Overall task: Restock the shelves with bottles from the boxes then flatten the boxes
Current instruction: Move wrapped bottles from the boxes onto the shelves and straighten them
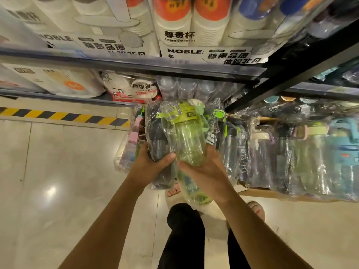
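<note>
Bottles, two, held side by side before the shelving, each cylindrical and sheathed in crinkled clear film. Gripped the green translucent bottle (pixel 189 138), lime flip lid uppermost, near its base with the right hand (pixel 204 171), thumb curled across the smooth wall. Clasped the smoky dark bottle (pixel 158 140) in the left hand (pixel 149 164), thumb wrapped over the front, its film touching the green one's. Stood over glossy floor tiles (pixel 58 162) edged with yellow-and-black striped tape (pixel 64 115). Saw more film-wrapped bottles (pixel 291 156) packed close in a brown cardboard box (pixel 258 193) just right of the hands. Faced stacked paper cups (pixel 174 26) above a metal shelf rail (pixel 136 64).
</note>
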Demonstrator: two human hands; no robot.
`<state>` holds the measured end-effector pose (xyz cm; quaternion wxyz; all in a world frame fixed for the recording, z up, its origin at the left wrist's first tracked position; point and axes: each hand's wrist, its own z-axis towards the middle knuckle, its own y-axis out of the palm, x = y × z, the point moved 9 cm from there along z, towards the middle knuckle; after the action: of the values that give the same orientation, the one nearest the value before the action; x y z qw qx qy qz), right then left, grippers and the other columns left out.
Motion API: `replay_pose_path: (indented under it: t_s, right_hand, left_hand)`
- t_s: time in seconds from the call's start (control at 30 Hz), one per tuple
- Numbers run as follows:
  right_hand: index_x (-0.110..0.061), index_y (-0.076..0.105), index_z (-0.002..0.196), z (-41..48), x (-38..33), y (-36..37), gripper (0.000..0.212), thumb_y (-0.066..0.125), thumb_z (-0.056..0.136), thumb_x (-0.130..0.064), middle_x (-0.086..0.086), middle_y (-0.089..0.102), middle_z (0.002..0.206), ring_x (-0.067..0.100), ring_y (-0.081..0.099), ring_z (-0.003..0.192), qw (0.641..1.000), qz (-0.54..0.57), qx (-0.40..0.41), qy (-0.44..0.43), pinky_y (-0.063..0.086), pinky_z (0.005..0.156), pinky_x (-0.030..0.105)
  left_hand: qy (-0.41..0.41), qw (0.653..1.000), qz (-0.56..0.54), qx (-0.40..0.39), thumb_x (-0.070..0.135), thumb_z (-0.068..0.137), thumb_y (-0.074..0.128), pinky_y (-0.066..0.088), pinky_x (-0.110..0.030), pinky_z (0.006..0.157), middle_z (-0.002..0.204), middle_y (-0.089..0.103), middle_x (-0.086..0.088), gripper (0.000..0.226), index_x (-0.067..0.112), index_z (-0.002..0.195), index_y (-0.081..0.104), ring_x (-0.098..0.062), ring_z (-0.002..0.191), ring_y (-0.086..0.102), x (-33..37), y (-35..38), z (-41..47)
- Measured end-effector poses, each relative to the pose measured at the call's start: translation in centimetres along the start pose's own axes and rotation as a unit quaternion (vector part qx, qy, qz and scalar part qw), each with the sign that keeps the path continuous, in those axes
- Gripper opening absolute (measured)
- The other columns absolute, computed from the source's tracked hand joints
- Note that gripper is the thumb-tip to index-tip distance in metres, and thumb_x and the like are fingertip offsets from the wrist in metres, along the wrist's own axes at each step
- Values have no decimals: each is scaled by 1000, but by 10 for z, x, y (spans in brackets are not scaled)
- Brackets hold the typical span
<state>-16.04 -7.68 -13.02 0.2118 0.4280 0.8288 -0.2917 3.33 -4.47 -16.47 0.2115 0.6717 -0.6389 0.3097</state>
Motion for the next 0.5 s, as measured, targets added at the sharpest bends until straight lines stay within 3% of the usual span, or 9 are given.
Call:
replay_pose_path:
  t_s: [0.07, 0.13, 0.2, 0.27, 0.33, 0.43, 0.5]
  right_hand:
    - [-28, 30, 148, -3, 2, -7, 109, 74, 60, -75, -15, 47, 132, 7, 51, 112, 1000, -7, 2, 1, 46, 74, 16]
    - [-33, 37, 133, -5, 5, -13, 89, 79, 63, -68, -18, 56, 120, -3, 61, 97, 1000, 15, 7, -2, 44, 61, 7]
    - [-25, 44, 126, -7, 13, -20, 73, 86, 71, -49, -10, 68, 110, 1, 68, 97, 998, 60, 10, -2, 52, 65, 12]
    - [-21, 49, 124, -10, 17, -29, 63, 87, 77, -37, -8, 72, 100, 13, 72, 97, 995, 103, 11, -12, 57, 72, 21]
    - [-20, 52, 126, -16, 15, -39, 63, 85, 77, -42, -8, 74, 102, 14, 72, 95, 994, 104, 8, -25, 59, 76, 25]
    - [-24, 62, 118, -25, 13, -57, 47, 82, 78, -39, -10, 77, 92, 5, 74, 85, 993, 107, 19, -42, 59, 68, 16]
    - [-34, 61, 112, -33, 16, -71, 47, 83, 72, -48, -13, 74, 83, 1, 72, 81, 991, 123, 34, -32, 55, 64, 10]
  left_hand:
    - [2, 1000, 9, -7, 43, 71, 86, 60, -45, 94, 122, 74, 1, 71, 27, 134, 57, -17, 112, 72, 3, 3, 1]
    - [2, 1000, 19, -11, 39, 72, 87, 58, -53, 98, 125, 71, -1, 77, 22, 139, 53, -22, 116, 69, 4, 5, 2]
    - [-6, 1000, 19, 5, 29, 74, 91, 58, -54, 98, 127, 69, -2, 79, 22, 140, 50, -23, 117, 68, 3, 4, 4]
    - [-3, 1000, 13, 26, 18, 76, 91, 60, -50, 94, 120, 73, 1, 64, 27, 130, 57, -17, 109, 72, 1, 1, 3]
    - [-3, 999, 6, 41, 12, 79, 89, 63, -42, 87, 109, 76, 6, 50, 34, 115, 62, -9, 96, 74, -1, -1, 1]
    - [-3, 998, -5, 58, 16, 79, 89, 62, -25, 70, 97, 77, 19, 44, 37, 108, 63, -1, 88, 74, -1, -6, -11]
    - [1, 997, -20, 72, 16, 79, 89, 58, -16, 59, 93, 75, 24, 43, 36, 106, 63, 1, 84, 73, 0, -12, -25]
